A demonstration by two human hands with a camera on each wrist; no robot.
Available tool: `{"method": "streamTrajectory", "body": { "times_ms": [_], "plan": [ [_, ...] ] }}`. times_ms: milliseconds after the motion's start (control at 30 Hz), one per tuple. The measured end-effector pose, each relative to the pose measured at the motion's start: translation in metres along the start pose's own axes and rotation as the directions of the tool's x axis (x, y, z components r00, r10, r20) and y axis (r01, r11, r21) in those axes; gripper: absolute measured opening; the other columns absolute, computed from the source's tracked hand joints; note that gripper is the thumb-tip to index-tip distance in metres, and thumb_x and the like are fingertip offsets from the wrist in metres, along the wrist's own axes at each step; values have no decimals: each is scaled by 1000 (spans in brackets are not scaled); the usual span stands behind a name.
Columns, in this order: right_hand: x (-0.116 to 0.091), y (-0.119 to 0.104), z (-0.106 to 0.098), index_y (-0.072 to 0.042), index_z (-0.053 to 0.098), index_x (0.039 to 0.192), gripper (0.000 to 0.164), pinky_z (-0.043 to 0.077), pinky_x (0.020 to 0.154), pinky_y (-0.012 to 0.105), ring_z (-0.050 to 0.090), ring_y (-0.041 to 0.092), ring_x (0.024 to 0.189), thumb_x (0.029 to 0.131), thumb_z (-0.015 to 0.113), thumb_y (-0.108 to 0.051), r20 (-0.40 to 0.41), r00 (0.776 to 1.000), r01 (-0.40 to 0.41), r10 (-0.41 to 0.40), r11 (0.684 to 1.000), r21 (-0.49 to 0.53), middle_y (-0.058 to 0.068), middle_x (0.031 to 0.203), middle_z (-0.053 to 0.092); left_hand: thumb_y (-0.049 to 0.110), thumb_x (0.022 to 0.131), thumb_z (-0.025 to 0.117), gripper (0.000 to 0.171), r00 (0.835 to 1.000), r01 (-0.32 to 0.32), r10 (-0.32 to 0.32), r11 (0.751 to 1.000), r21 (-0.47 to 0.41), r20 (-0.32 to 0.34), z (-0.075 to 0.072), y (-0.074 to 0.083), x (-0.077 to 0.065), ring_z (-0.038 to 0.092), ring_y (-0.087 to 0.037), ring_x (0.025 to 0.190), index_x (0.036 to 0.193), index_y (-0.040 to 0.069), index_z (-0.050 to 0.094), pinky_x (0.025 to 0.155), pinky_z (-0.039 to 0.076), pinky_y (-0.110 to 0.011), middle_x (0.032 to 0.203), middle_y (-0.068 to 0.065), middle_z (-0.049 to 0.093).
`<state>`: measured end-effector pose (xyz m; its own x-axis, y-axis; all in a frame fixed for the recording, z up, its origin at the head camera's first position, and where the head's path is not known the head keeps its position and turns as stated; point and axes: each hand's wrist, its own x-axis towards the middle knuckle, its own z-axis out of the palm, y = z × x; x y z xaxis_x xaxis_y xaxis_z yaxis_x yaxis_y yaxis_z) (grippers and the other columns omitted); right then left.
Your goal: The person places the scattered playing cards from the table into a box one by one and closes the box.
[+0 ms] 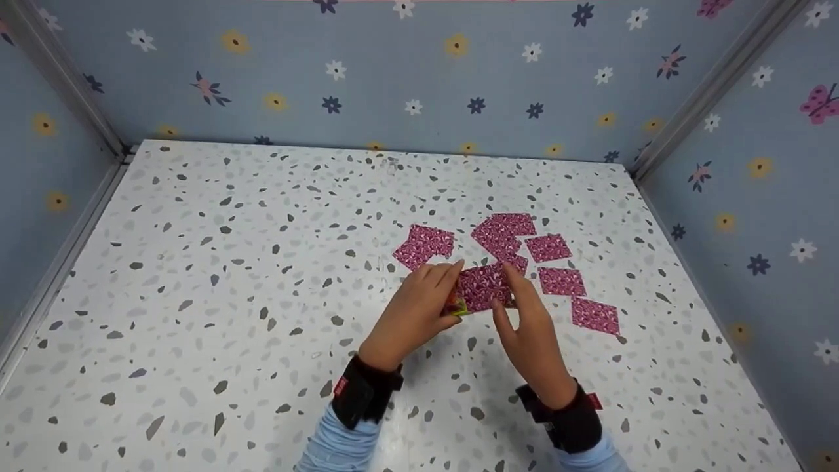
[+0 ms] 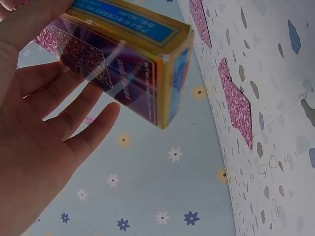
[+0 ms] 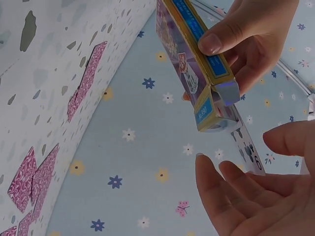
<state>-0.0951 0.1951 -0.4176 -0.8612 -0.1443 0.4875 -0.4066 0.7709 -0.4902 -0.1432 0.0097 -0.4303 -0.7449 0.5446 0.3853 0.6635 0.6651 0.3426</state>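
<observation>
My left hand (image 1: 409, 308) grips a gold, blue and purple playing card box (image 2: 113, 59). In the right wrist view the box's end flap (image 3: 227, 92) stands open, with the thumb on its blue and gold side. Alongside the box, a playing card (image 1: 482, 288) turns its pink patterned back up in the head view. Its white face, printed with a number, shows from the right wrist. My right hand (image 1: 534, 337) is at the card's right end, thumb spread apart from lightly bent fingers. The card's end overlaps those fingers in the right wrist view.
Several pink-backed cards lie on the speckled white table (image 1: 196, 295) beyond and right of the hands. One pair (image 1: 425, 246) overlaps at left, and a single card (image 1: 595, 316) lies farthest right. Flowered blue panels (image 1: 393, 72) border the table's back and sides.
</observation>
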Motion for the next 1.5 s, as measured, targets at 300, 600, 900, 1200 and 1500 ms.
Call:
{"method": "streamTrajectory", "body": {
  "times_ms": [300, 600, 900, 1200, 1500],
  "plan": [
    [-4, -4, 6, -3, 31, 145, 64, 49, 95, 35, 55, 23, 119, 89, 61, -5, 59, 998, 40, -38, 999, -25, 16, 141, 45, 35, 76, 75, 77, 1000, -5, 5, 999, 39, -8, 1, 0, 0, 52, -22, 111, 139, 4, 42, 98, 43, -34, 128, -7, 56],
    [-6, -8, 13, 0, 29, 145, 66, 38, 107, 38, 41, 26, 133, 88, 62, -9, 113, 991, 73, -67, 996, -43, 16, 146, 39, 33, 76, 75, 76, 999, -10, 12, 998, 55, -36, 1, -1, -1, 52, -22, 108, 138, 4, 43, 96, 44, -33, 126, -7, 56],
    [-6, -9, 16, 0, 24, 146, 71, 35, 109, 39, 38, 26, 135, 88, 63, -9, 177, 982, 79, -73, 996, -26, 17, 149, 34, 29, 75, 77, 75, 998, -1, 5, 998, 58, -60, 0, -2, -1, 52, -22, 108, 137, 3, 44, 95, 44, -35, 124, -7, 57],
    [-7, -7, 23, -3, 15, 149, 79, 29, 112, 49, 23, 30, 141, 87, 64, -9, 204, 975, 87, -88, 996, 15, 15, 155, 19, 27, 76, 75, 73, 998, 4, -2, 999, 38, -60, 1, -1, 0, 52, -23, 111, 137, 3, 44, 99, 43, -35, 125, -8, 57],
    [-10, -7, 31, -1, 28, 145, 78, 33, 108, 53, 19, 38, 141, 81, 71, -8, 191, 956, 228, -221, 973, -16, 25, 152, 16, 31, 78, 75, 72, 995, -42, 48, 997, 60, -91, 3, 1, 0, 54, -23, 109, 135, 1, 46, 98, 44, -34, 125, -8, 58]
  ]
}}
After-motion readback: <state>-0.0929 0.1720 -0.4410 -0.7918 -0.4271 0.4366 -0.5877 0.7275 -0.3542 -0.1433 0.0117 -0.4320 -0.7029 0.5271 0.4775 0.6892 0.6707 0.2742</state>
